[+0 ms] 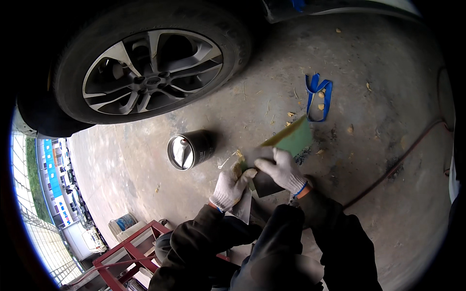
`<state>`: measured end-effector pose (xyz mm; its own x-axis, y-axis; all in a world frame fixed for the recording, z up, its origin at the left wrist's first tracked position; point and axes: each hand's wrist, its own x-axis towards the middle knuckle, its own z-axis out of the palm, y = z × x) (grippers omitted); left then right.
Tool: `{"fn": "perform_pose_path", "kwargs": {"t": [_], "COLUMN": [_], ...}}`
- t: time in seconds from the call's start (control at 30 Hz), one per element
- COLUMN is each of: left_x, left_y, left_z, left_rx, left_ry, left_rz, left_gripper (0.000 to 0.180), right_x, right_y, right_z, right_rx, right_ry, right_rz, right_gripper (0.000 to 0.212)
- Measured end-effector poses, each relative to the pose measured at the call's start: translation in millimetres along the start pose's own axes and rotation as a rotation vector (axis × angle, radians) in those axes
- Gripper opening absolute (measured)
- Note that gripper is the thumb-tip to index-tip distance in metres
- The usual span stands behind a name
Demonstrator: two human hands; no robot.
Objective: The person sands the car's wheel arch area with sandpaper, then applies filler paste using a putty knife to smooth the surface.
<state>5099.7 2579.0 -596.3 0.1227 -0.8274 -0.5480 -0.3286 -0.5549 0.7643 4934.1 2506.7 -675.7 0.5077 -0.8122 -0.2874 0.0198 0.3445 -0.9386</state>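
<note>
Both my hands wear white knit gloves and are closed in front of my knees. My right hand grips a thin flat sheet, its thumb and fingers over the edge. The far part of that sheet is a green panel with a yellow-brown edge; a dark grey part shows below the hand. Close on its left, my left hand pinches the sheet's near left side. A pale grey flat piece sticks out below the left hand. Whether these parts are one sheet or several is hidden by the gloves.
An open metal can with a shiny inside stands left of my hands. Beyond it is a car wheel. A blue strap and yellowish scraps lie on the concrete floor. A hose runs at right; a red metal frame stands lower left.
</note>
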Motion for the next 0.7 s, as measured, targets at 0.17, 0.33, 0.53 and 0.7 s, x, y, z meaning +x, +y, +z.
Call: {"fn": "perform_pose_path", "kwargs": {"t": [0.17, 0.33, 0.53, 0.7], "left_x": [4.9, -1.2, 1.9, 0.5], "left_y": [11.1, 10.3, -25.8, -4.1], "left_z": [-7.1, -9.1, -11.3, -5.1], "left_rx": [-0.117, 0.119, 0.627, 0.498], "left_ry": [-0.080, -0.055, 0.044, 0.132], "left_rz": [-0.007, -0.032, 0.121, -0.033], "left_gripper": [0.038, 0.039, 0.029, 0.038], "right_x": [-3.5, 10.9, 0.5, 19.7], "right_y": [-17.9, 3.2, -51.9, 16.4], "right_z": [-1.5, -19.0, -0.2, -34.4], "right_rx": [-0.036, 0.227, -0.197, 0.124], "right_ry": [0.001, 0.007, -0.245, 0.087], "right_rz": [0.014, 0.179, 0.052, 0.178], "right_gripper": [0.030, 0.036, 0.036, 0.026]}}
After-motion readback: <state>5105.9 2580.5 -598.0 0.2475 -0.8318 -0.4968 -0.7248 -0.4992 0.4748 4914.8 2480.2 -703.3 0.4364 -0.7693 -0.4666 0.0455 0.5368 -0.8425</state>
